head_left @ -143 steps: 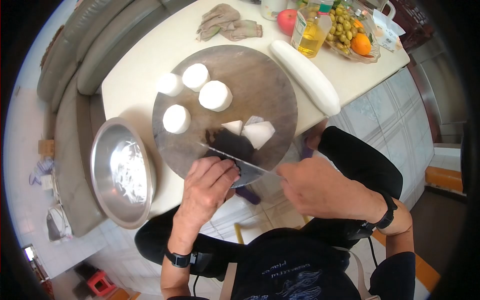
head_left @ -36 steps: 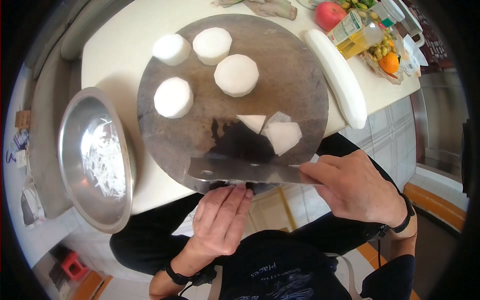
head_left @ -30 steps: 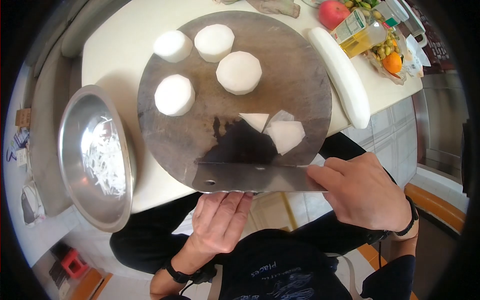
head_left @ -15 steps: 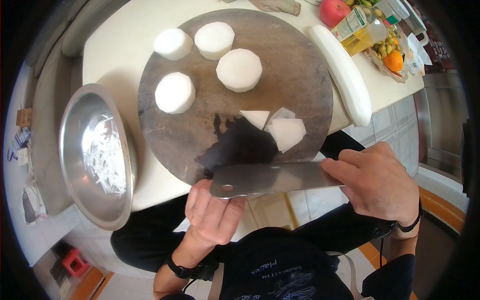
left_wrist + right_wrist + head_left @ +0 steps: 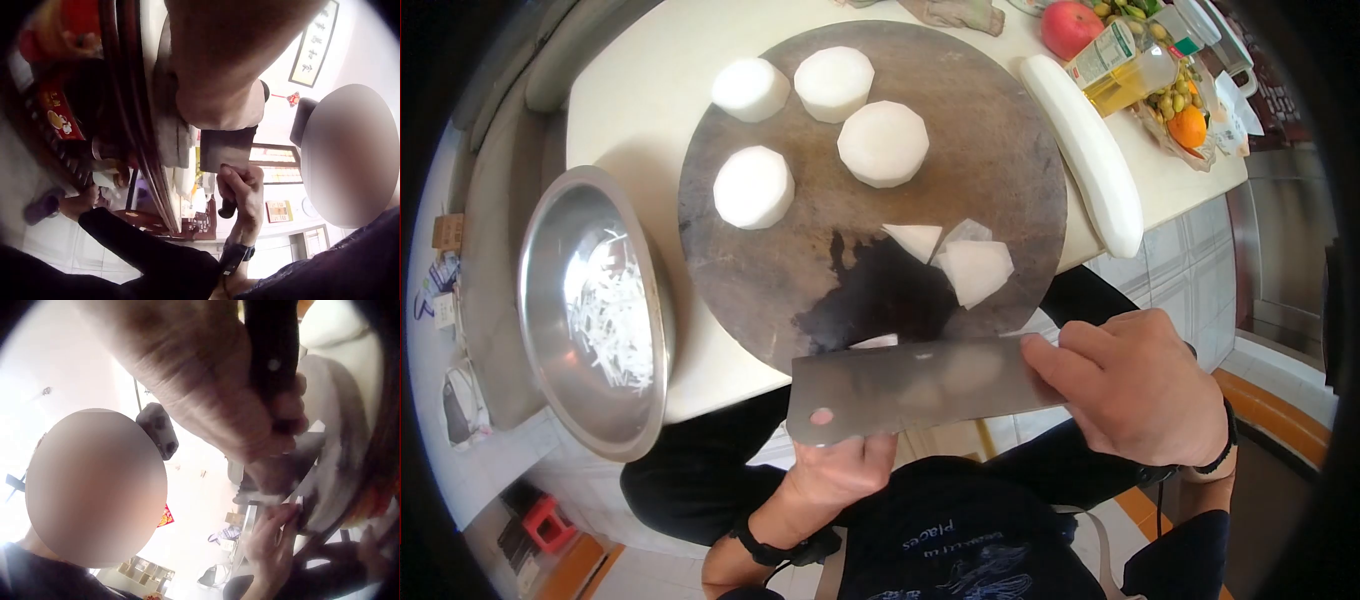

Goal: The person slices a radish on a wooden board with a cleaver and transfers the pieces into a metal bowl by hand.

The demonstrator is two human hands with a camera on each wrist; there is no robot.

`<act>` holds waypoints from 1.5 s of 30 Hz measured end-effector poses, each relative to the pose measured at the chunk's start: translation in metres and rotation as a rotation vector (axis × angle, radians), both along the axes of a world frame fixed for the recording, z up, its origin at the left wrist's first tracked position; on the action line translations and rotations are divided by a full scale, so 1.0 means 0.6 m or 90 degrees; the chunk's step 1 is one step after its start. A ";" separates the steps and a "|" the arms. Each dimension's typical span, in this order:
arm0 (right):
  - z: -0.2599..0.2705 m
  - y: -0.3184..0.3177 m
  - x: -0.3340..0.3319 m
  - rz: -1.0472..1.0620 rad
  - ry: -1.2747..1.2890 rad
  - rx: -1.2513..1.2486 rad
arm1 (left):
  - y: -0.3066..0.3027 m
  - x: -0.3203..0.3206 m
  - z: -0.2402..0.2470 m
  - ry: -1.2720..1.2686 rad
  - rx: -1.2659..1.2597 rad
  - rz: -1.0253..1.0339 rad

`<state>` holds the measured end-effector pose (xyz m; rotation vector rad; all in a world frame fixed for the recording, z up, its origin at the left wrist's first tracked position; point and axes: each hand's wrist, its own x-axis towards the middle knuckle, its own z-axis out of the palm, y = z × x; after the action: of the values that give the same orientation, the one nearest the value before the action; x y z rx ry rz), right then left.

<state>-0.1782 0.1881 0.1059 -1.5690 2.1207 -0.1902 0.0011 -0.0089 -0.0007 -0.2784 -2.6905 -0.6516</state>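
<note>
The right hand [image 5: 1140, 390] grips the handle of a broad cleaver [image 5: 920, 390], its blade lying flat-side up over the near edge of the round board [image 5: 960, 180]. Behind the blade are the fingertips of the left hand [image 5: 840, 472], largely hidden. A sliver of white vegetable [image 5: 878, 342] shows just beyond the blade. In the right wrist view the left hand [image 5: 270, 544] has bent fingers at the board's edge, close to the blade [image 5: 300, 456]; whether they hold a piece is unclear. The left wrist view shows the right hand [image 5: 244, 194] around the handle below the cleaver blade [image 5: 225, 150].
Several thick white rounds [image 5: 883, 145] and thin offcuts [image 5: 978, 270] lie on the board. A steel bowl [image 5: 658, 330] with white shreds [image 5: 610, 315] stands left. A long peeled white vegetable [image 5: 1085, 155], an oil bottle [image 5: 1125, 75] and fruit [image 5: 1188, 127] are at the right.
The cleaver has come nearer the body and slightly left, turning its flat side upward and covering the left fingers. The left hand has drawn back a little. A white sliver now shows beyond the blade.
</note>
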 end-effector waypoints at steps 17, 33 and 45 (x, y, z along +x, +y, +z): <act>-0.024 -0.063 0.010 0.031 -0.040 0.037 | 0.015 0.003 0.019 -0.108 -0.009 0.026; -0.027 -0.052 0.031 0.057 0.010 -0.034 | 0.023 0.013 -0.002 -0.138 0.028 0.061; -0.026 -0.055 0.033 0.019 -0.023 -0.067 | 0.016 0.004 0.014 -0.067 0.024 0.026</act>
<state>-0.1587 0.1549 0.0900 -1.6427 2.0880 -0.3220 0.0036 0.0008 0.0078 -0.1844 -2.7731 -0.7227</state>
